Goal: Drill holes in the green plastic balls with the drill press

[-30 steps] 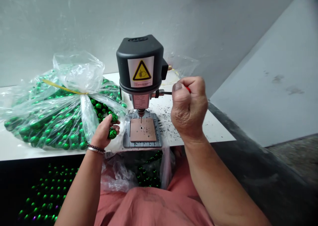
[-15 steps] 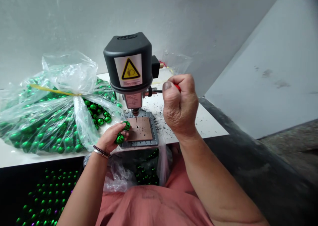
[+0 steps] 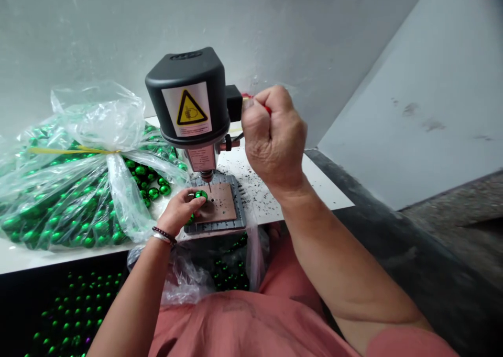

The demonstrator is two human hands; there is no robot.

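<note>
At far left, a clear plastic bag (image 3: pixel 94 121) packed with shiny green balls lies on a white table (image 3: pixel 328 184), cinched by a yellow tie (image 3: pixel 74 150). Below the table edge, in shadow, more green balls (image 3: pixel 78 297) sit in rows. A few loose balls (image 3: pixel 153 192) rest beside the bag's right side.

Next comes the person's left hand (image 3: pixel 181 208), with bracelets (image 3: pixel 164 235) at the wrist. Its thumb and fingers pinch one green ball (image 3: pixel 201 195) at the left part of a brown board (image 3: pixel 222 208), just left of the drill's thin bit (image 3: pixel 209 186); whether the ball touches the board cannot be told. A second ball (image 3: pixel 190 220) shows partly beneath the hand; what grips it is hidden.

Above stands the drill (image 3: pixel 188 95), with a black cover and a yellow warning triangle (image 3: pixel 192 111) on its front. The board, pierced by a small dark hole (image 3: pixel 212 200), lies on a grey base (image 3: pixel 239 218). Dark chips (image 3: pixel 251 179) litter the base and the table to its right.

Further right, the right hand (image 3: pixel 274 137) is raised in a fist, fingers curled tightly round the red knob (image 3: pixel 268 109) of the drill's lever (image 3: pixel 239 136). A pale wall (image 3: pixel 444 100) slants at far right. A pink shirt (image 3: pixel 243 320) fills the bottom centre.
</note>
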